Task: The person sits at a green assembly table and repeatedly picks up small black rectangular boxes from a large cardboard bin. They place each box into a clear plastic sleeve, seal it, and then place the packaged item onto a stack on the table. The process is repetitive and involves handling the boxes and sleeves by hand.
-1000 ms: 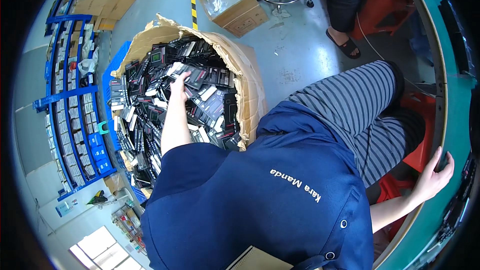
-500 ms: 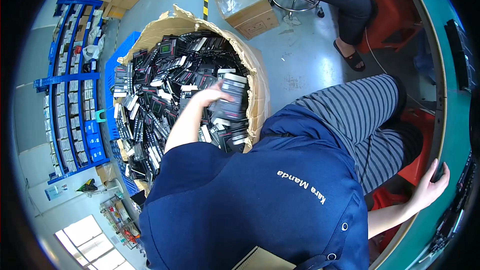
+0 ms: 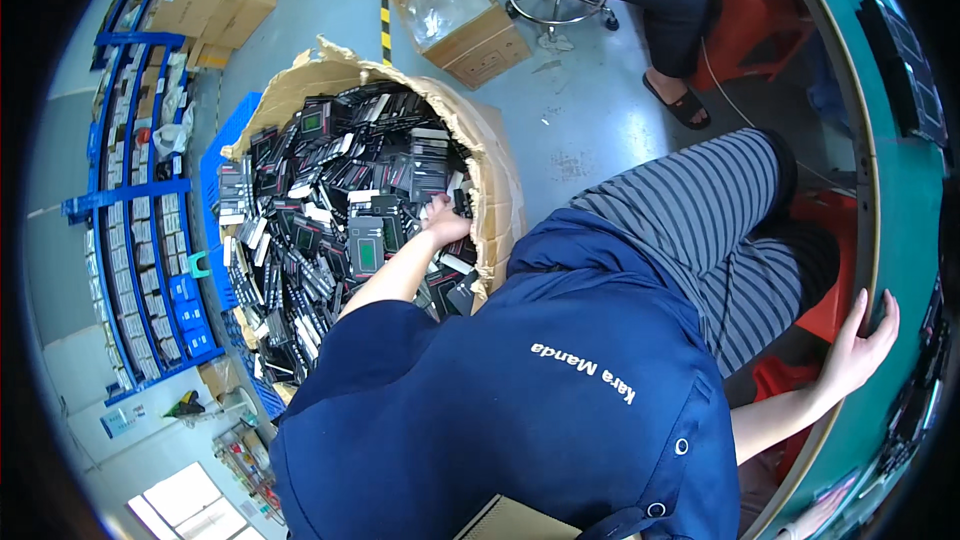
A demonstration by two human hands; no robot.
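**Left hand down in a bin of black modules, right hand on the bench edge**

The heap of small black packaged modules (image 3: 340, 210) fills a big round cardboard bin (image 3: 500, 190) on the floor, to the person's left and ahead of them. The pieces lie jumbled at every angle — flat black rectangles, some with a green board face showing, some with white labels. The left hand (image 3: 445, 225) is sunk among them near the bin's right wall, fingers curled down into the pile; whether it pinches one particular piece cannot be told, since the fingertips are buried among the modules. The bare left forearm runs from the dark blue sleeve up across the heap.

The right hand (image 3: 862, 340) is well apart from the bin, out on the person's other side. It rests open, fingers spread, against the curved teal edge of a workbench (image 3: 880, 190) and holds nothing.

Between the two hands are the person's dark blue jacket and striped trousers. Beyond the bin stands a cardboard box (image 3: 460, 15) with a clear plastic liner, beside a yellow-and-black floor line. Blue shelving (image 3: 120, 190) stocked with small parts runs along the far left. Another person's dark trouser legs and a sandalled foot (image 3: 680, 100) show at the top, by a red stool (image 3: 740, 0).
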